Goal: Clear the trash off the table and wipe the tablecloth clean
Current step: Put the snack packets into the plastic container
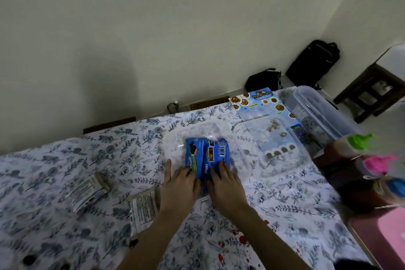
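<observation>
Two bare hands press side by side on a blue wrapper at the middle of a floral tablecloth. The left hand, fingers spread flat, and the right hand pin its near edge; whether either grips it cannot be told. The crumpled wrapper, barcode showing, lies on a clear tray. Two pale wrappers lie left.

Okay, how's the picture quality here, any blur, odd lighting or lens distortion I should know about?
Head view: dim, greenish indoor light, with a soft shadow on the wall. Wide-angle distortion tilts the table edge and bends the room. Bottles at the right edge are smeared by blur. Both hands, left and right, and the blue wrapper stay fairly sharp.
</observation>
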`<state>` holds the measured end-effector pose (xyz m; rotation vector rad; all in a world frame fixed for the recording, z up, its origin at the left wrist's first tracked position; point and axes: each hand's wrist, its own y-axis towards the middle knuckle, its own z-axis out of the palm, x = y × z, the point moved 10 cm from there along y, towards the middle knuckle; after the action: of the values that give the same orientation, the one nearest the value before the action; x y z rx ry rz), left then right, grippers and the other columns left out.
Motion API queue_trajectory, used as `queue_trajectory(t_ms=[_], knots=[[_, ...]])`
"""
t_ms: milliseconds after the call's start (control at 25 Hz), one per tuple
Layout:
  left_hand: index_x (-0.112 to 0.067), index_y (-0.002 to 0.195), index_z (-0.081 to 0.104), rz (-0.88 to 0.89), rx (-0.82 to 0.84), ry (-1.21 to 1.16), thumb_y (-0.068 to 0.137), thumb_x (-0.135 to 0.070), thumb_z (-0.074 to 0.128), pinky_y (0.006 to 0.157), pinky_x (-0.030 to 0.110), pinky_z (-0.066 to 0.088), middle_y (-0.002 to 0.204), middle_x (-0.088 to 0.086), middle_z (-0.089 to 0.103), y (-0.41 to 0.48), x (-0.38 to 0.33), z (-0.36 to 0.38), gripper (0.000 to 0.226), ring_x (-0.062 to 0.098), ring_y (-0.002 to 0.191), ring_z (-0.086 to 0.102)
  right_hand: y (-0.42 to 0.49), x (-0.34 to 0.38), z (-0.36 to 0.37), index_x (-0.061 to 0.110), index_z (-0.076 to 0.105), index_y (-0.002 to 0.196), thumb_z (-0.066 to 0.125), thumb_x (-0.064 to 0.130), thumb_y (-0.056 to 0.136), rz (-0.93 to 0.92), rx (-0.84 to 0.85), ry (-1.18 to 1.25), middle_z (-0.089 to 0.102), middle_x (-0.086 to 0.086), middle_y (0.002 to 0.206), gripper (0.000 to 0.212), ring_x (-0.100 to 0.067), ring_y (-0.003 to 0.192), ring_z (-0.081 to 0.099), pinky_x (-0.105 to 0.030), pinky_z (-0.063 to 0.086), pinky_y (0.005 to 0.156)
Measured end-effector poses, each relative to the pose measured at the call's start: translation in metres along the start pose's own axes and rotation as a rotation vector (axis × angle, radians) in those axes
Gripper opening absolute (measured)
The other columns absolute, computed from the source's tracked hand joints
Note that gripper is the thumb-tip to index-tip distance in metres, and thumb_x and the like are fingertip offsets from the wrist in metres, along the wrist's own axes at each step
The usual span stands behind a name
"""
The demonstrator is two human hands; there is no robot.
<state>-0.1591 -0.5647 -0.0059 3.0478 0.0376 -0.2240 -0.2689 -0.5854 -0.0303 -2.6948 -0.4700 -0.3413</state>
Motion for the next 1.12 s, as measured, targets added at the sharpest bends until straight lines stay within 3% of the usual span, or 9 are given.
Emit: queue_trajectory(t_ms=[120, 200, 320, 400, 520, 640, 760, 960, 1120], knots=[[-0.021, 0.083, 0.066, 0.011, 0.012, -0.255, 0.087, -0.031, 0.041, 0.116, 0.04, 0.027, 0.084, -0.005, 0.067, 0.0, 0.012, -0.007, 0.027, 0.013, 0.087, 0.064, -0.002, 0.005, -0.01, 0.011, 0.04, 0.138, 0.008, 0.043, 0.088, -0.011, -0.121, 0.129, 0.035, -0.016, 0.148, 0.068, -0.031, 0.137, 0.034, -0.043, 0.03, 0.111], [-0.017, 0.093, 0.068, -0.012, 0.012, -0.561, 0.089, -0.029, 0.042, 0.099, 0.029, 0.043, 0.092, -0.002, 0.067, -0.005, 0.029, -0.025, 0.03, 0.013, 0.091, 0.06, -0.008, 0.018, -0.023, 0.011, 0.051, 0.127, 0.037, 0.025, 0.097, -0.061, -0.266, 0.312, 0.05, -0.011, 0.133, 0.037, -0.027, 0.116, 0.052, -0.032, 0.044, 0.095], [-0.017, 0.096, 0.067, -0.064, -0.017, -0.748, 0.09, -0.029, 0.045, 0.08, 0.016, 0.044, 0.094, -0.005, 0.064, -0.026, 0.071, -0.043, 0.025, 0.007, 0.091, 0.057, -0.027, 0.065, -0.045, 0.015, 0.055, 0.113, 0.046, 0.019, 0.093, -0.262, -0.477, 0.472, 0.054, -0.003, 0.115, 0.022, -0.014, 0.099, 0.055, -0.015, 0.041, 0.08], [-0.016, 0.099, 0.066, -0.142, -0.032, -0.735, 0.091, -0.024, 0.047, 0.081, 0.02, 0.046, 0.099, -0.001, 0.064, -0.048, 0.119, -0.041, 0.022, 0.011, 0.094, 0.058, -0.037, 0.113, -0.035, 0.017, 0.055, 0.11, 0.043, 0.022, 0.093, -0.415, -0.479, 0.418, 0.056, -0.002, 0.111, 0.021, -0.011, 0.099, 0.053, -0.018, 0.043, 0.083], [-0.01, 0.117, 0.06, -0.284, 0.022, -0.59, 0.091, -0.018, 0.048, 0.088, 0.034, 0.049, 0.123, 0.01, 0.057, -0.082, 0.204, -0.016, 0.03, 0.028, 0.112, 0.056, -0.036, 0.177, 0.019, 0.015, 0.056, 0.119, 0.041, 0.025, 0.093, -0.546, -0.277, 0.313, 0.057, -0.007, 0.121, 0.032, -0.019, 0.11, 0.054, -0.031, 0.046, 0.092], [-0.008, 0.139, 0.044, -0.317, 0.115, -0.351, 0.088, -0.016, 0.054, 0.109, 0.051, 0.037, 0.152, 0.02, 0.032, -0.1, 0.269, 0.009, 0.052, 0.039, 0.141, 0.03, -0.022, 0.197, 0.083, 0.016, 0.033, 0.144, 0.049, 0.025, 0.09, -0.476, -0.041, 0.108, 0.025, -0.01, 0.155, 0.057, -0.029, 0.144, 0.022, -0.044, 0.027, 0.115], [-0.023, 0.15, 0.02, -0.316, 0.235, -0.263, 0.092, -0.025, 0.051, 0.115, 0.058, 0.024, 0.159, 0.017, 0.014, -0.116, 0.295, 0.032, 0.066, 0.041, 0.147, 0.012, -0.016, 0.187, 0.123, 0.021, 0.013, 0.15, 0.06, 0.03, 0.088, -0.362, 0.093, -0.09, 0.0, -0.011, 0.16, 0.078, -0.033, 0.147, -0.004, -0.051, 0.013, 0.118], [-0.032, 0.142, 0.031, -0.222, 0.209, -0.217, 0.091, -0.034, 0.057, 0.107, 0.047, 0.042, 0.137, 0.013, 0.039, -0.135, 0.256, 0.03, 0.058, 0.031, 0.125, 0.043, -0.025, 0.183, 0.118, 0.017, 0.03, 0.145, 0.068, 0.025, 0.083, -0.31, -0.025, -0.014, 0.033, -0.015, 0.15, 0.073, -0.036, 0.14, 0.027, -0.049, 0.038, 0.108], [-0.025, 0.14, 0.043, -0.323, 0.149, -0.754, 0.093, -0.032, 0.056, 0.102, 0.04, 0.047, 0.129, 0.007, 0.045, -0.143, 0.228, 0.024, 0.049, 0.02, 0.117, 0.051, -0.041, 0.172, 0.1, 0.02, 0.041, 0.14, 0.059, 0.029, 0.09, -0.241, -0.126, 0.216, 0.049, -0.009, 0.137, 0.053, -0.029, 0.124, 0.045, -0.038, 0.043, 0.097]])
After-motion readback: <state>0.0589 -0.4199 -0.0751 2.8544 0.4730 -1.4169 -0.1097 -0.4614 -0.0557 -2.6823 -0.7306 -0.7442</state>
